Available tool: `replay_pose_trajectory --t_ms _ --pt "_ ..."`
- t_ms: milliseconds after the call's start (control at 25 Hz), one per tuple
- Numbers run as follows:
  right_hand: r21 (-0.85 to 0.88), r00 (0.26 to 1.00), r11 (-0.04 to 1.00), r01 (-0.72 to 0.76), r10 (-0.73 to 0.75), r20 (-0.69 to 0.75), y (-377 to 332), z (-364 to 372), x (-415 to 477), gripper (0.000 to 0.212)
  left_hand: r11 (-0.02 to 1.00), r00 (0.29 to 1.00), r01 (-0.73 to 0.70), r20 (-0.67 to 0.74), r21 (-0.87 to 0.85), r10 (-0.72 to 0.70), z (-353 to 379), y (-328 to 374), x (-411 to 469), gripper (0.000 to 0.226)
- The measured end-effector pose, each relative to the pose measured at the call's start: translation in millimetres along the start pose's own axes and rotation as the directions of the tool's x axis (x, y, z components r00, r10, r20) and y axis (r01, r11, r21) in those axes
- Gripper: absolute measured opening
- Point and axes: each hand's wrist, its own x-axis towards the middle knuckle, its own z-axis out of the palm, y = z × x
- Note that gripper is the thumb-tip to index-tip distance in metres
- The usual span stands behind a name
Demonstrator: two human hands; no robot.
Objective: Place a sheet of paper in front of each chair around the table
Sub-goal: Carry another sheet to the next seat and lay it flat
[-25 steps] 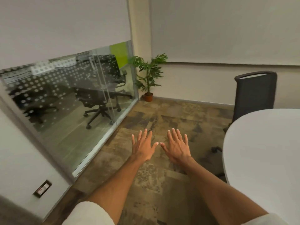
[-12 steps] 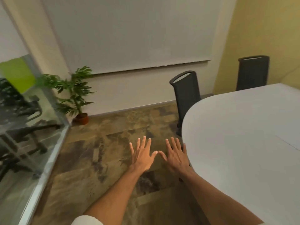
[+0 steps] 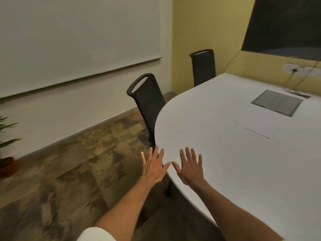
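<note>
Holding both arms out ahead of me, I have my left hand (image 3: 153, 168) and my right hand (image 3: 190, 168) flat, palms down, fingers spread wide apart and nothing held in either. The thumbs point toward each other and nearly meet, though a small gap shows between their tips. My left hand is over the patterned brown floor (image 3: 73, 171), its fingertips reaching the curved rim of the white table (image 3: 234, 171); my right hand is over the tabletop near that same rim, and I cannot tell whether it rests on the surface or floats just above it.

One sheet of paper (image 3: 255, 126) lies flat on the table, well apart from my hands, toward the middle and just beside a grey rectangular hatch (image 3: 277, 102) set into the top. A thin black cable (image 3: 297, 93) lies beyond the hatch.

Two dark chairs stand at the far side of the table: the nearer chair (image 3: 147, 100) is close against the rounded end, and the farther chair (image 3: 203, 66) is by the yellow wall. I see no paper on the table in front of either one. A potted plant (image 3: 7, 153) stands at the left edge by the pale wall
</note>
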Motion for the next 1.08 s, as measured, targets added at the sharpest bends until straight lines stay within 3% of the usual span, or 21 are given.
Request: replay_pose_trajectory --t_ms 120,440,520,720,960,1080 --pt "0.002 0.995 0.995 -0.101 0.101 -0.026 29 0 38 0.117 0.995 0.996 -0.091 0.017 0.044 0.09 7 22 57 0.071" --pt "0.036 0.935 0.939 -0.341 0.343 -0.091 108 -14 114 0.113 0.939 0.94 -0.341 0.04 0.048 0.339 18 98 179 0.093" --pt "0.051 0.909 0.915 -0.401 0.404 -0.105 126 -16 127 0.111 0.917 0.918 -0.394 0.066 0.061 0.39 20 115 204 0.077" --pt "0.057 0.815 0.822 -0.567 0.57 -0.106 164 -18 157 0.104 0.842 0.84 -0.538 0.116 0.045 0.53 34 155 268 0.068" --pt "0.065 0.652 0.663 -0.746 0.746 -0.132 207 -25 196 0.104 0.71 0.7 -0.704 0.173 0.002 0.693 52 211 341 0.067" --pt "0.059 0.582 0.591 -0.805 0.805 -0.118 227 -34 210 0.09 0.657 0.646 -0.754 0.175 -0.006 0.743 59 239 370 0.068"
